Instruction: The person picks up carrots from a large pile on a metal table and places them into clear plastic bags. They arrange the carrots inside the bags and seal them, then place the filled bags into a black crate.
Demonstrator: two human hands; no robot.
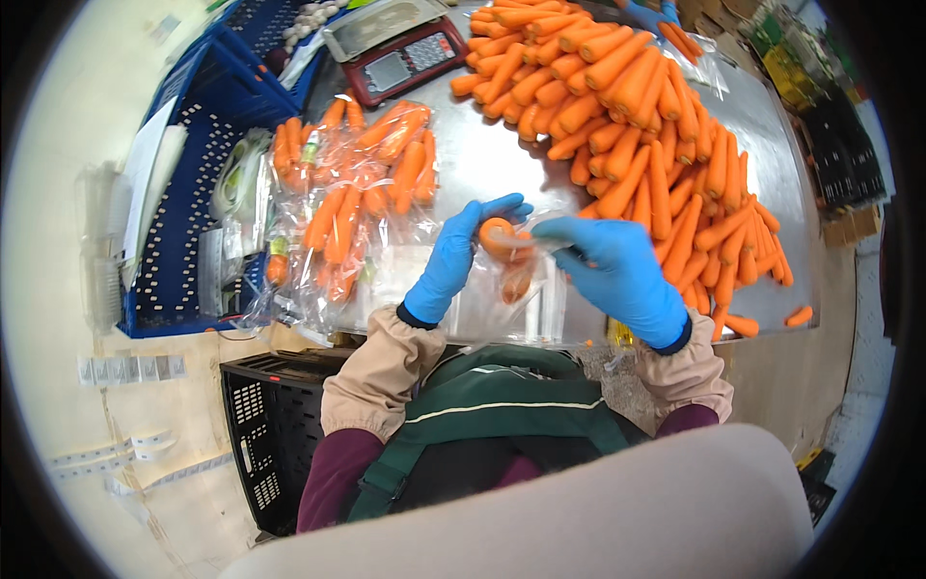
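Observation:
Both my hands wear blue gloves above the near edge of a metal table [470, 155]. My left hand [452, 253] is curved around the left side of several carrots [496, 233] in a clear plastic bag [532, 304]. Their ends point up towards me. My right hand [615, 264] pinches a strip of the clear plastic at the right of these carrots; the fingertips are partly blurred. A large pile of loose carrots [651, 145] lies beyond and to the right of my right hand. Bagged carrots [340, 217] lie left of my left hand.
A red weighing scale [405, 61] stands at the back. Blue plastic crates [195, 239] line the left side, one holding plastic bags. A black crate [271, 434] stands below the table at left. Another person's gloved hand [647, 16] holds carrots at the far side.

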